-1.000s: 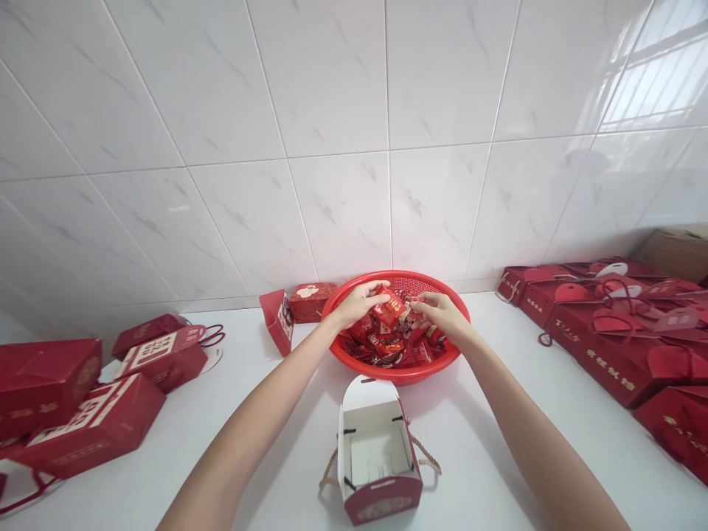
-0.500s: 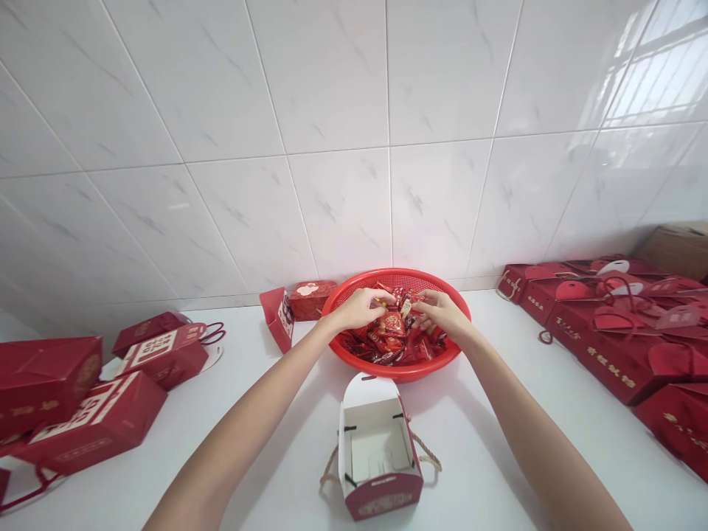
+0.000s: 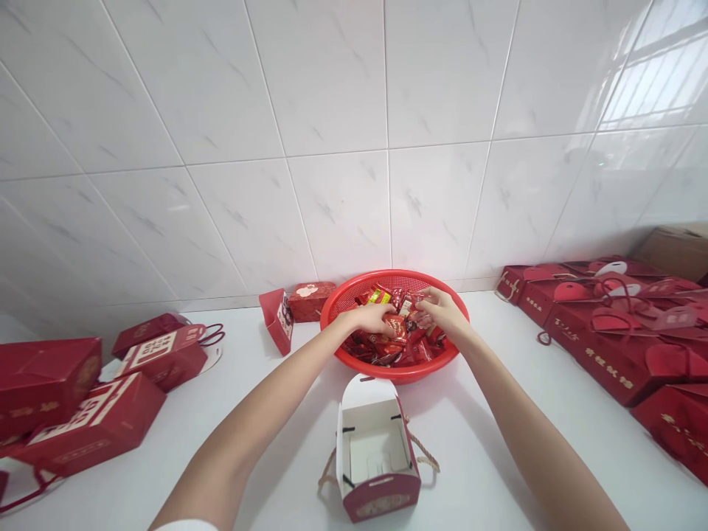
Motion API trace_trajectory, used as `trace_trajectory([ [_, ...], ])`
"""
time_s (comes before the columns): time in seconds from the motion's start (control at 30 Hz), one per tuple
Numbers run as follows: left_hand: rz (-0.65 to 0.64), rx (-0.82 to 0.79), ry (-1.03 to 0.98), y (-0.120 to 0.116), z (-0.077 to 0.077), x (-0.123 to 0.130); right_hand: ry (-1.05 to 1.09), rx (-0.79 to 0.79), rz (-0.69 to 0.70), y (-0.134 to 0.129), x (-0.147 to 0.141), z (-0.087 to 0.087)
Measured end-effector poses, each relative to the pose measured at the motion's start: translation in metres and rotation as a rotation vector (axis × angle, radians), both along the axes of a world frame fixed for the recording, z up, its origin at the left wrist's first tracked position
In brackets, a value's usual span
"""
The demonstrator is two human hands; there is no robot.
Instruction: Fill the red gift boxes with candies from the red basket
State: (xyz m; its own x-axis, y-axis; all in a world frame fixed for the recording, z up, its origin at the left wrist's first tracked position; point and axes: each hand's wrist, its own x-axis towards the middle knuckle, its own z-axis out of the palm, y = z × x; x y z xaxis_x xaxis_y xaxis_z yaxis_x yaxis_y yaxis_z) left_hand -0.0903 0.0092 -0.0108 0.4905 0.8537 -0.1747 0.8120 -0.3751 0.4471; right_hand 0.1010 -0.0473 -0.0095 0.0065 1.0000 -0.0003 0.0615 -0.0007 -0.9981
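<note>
A red plastic colander stands against the wall, piled with red-wrapped candies. My left hand reaches in from the left, its thumb and fingers closed round a red candy packet. At the colander's right side, my right hand hovers over the candies with its fingers bent and apart; nothing shows in it. In front of the colander stands a small gift box with its top open, white inside, dark red outside. Rope handles hang at its sides.
Several red gift boxes lie at the left, some with cord handles. More red boxes are packed in rows at the right, beside a brown carton. Two red boxes rest by the tiled wall, left of the colander.
My left hand has moved down and slightly inward onto a red candy packet, uncovering a yellow-marked packet behind it. My right hand stays almost in place.
</note>
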Motion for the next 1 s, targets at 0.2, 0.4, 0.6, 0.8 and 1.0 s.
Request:
trace_trajectory([
  [0.2,-0.086,-0.045,-0.299,-0.006,0.011,-0.002,0.056,0.029,-0.069,0.002,0.000,-0.002],
  [0.4,0.021,-0.190,-0.707,-0.010,0.015,-0.007,0.050,0.027,-0.061,0.001,0.000,0.000],
  [0.6,0.055,-0.200,-0.766,-0.009,0.006,-0.009,0.041,0.028,-0.045,0.000,0.001,-0.001],
  [0.8,0.004,-0.120,-0.690,-0.009,0.000,-0.015,0.002,0.045,-0.026,0.000,0.002,-0.003],
  [1.0,-0.038,-0.119,-0.627,-0.011,0.000,-0.016,0.003,0.093,-0.004,0.001,0.003,-0.004],
])
